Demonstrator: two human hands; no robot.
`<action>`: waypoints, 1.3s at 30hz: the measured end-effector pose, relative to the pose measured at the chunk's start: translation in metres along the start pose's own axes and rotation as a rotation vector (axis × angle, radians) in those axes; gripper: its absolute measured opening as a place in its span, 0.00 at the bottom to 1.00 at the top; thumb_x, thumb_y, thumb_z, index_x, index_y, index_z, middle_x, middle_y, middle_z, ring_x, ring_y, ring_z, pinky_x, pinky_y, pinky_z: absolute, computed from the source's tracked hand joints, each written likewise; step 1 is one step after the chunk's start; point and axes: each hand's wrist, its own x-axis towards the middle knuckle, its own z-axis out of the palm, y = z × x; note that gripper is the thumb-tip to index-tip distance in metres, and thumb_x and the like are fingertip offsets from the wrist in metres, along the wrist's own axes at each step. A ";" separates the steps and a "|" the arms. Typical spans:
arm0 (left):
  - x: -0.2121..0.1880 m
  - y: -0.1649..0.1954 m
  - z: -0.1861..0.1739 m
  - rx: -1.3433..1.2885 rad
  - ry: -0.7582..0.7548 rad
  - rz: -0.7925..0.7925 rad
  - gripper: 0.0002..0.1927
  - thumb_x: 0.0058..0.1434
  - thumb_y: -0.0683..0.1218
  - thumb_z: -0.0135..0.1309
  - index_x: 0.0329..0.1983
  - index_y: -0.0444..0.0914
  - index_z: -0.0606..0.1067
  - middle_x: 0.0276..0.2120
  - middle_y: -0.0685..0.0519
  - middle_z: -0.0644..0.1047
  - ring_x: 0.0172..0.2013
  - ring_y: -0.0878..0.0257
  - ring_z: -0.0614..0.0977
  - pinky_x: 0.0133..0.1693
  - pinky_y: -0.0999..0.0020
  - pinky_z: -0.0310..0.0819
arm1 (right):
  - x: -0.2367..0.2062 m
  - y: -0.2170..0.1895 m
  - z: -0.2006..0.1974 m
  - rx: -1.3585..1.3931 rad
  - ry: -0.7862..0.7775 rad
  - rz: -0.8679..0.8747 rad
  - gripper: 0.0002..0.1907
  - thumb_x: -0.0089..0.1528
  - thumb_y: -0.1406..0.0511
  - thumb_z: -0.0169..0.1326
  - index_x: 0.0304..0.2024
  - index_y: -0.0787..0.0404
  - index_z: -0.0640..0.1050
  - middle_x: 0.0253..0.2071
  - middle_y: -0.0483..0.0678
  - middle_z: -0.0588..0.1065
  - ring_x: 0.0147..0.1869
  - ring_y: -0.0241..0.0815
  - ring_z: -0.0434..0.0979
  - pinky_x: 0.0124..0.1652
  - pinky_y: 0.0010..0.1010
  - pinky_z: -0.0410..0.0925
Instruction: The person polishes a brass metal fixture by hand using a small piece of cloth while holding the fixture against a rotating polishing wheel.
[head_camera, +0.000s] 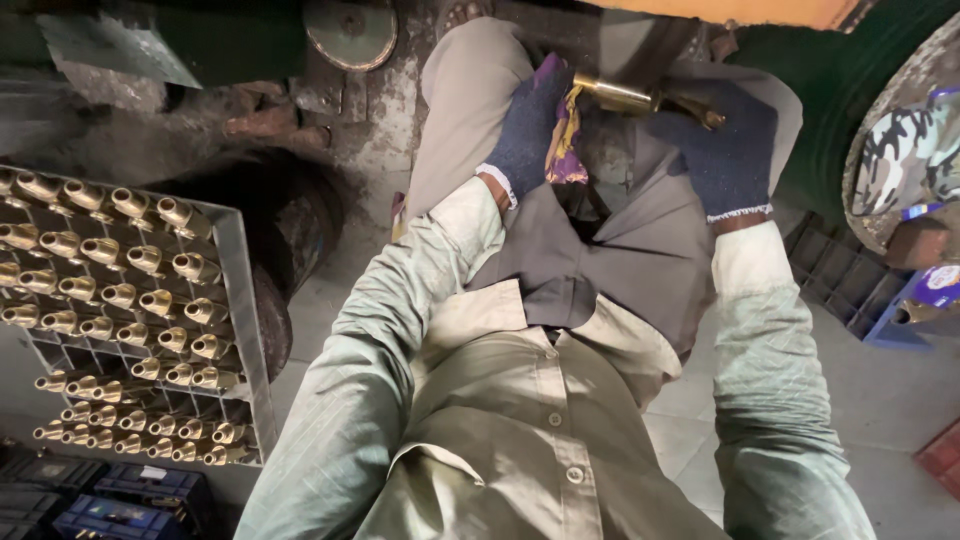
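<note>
Head view, looking down a seated person's pale green shirt to their lap: in the upper middle of the frame, the gloved left hand (528, 128) presses a purple and yellow cloth (563, 135) against one end of a brass fitting (640, 98), while the gloved right hand (728, 150) is closed around its other end. Both hands are clamped on the fitting above the knees, so a slip of the smooth brass in the knit gloves could likely drop it to the floor. At the left edge, a grid rack (238, 300) holds rows of similar brass fittings (120, 300), well apart from the hands.
</note>
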 end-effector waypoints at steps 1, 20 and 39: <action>0.000 0.001 0.000 -0.162 -0.040 -0.178 0.27 0.70 0.36 0.48 0.72 0.37 0.62 0.60 0.42 0.72 0.54 0.50 0.77 0.55 0.61 0.74 | 0.000 0.002 -0.001 -0.008 0.003 -0.002 0.18 0.59 0.71 0.67 0.52 0.66 0.82 0.45 0.49 0.82 0.32 0.33 0.79 0.25 0.23 0.70; -0.045 0.142 -0.092 -0.745 -0.222 0.207 0.14 0.74 0.49 0.47 0.53 0.35 0.75 0.43 0.50 0.79 0.42 0.61 0.81 0.48 0.68 0.76 | -0.258 -0.001 0.007 -0.591 0.341 -0.687 0.25 0.65 0.63 0.71 0.58 0.67 0.75 0.47 0.58 0.78 0.47 0.54 0.80 0.48 0.39 0.73; -0.029 0.198 -0.088 -0.410 -0.305 0.650 0.12 0.74 0.47 0.51 0.57 0.43 0.77 0.50 0.51 0.77 0.50 0.55 0.80 0.52 0.63 0.75 | -0.319 0.021 0.030 -0.262 0.364 -0.570 0.45 0.60 0.63 0.71 0.73 0.69 0.62 0.57 0.56 0.75 0.42 0.41 0.83 0.40 0.28 0.76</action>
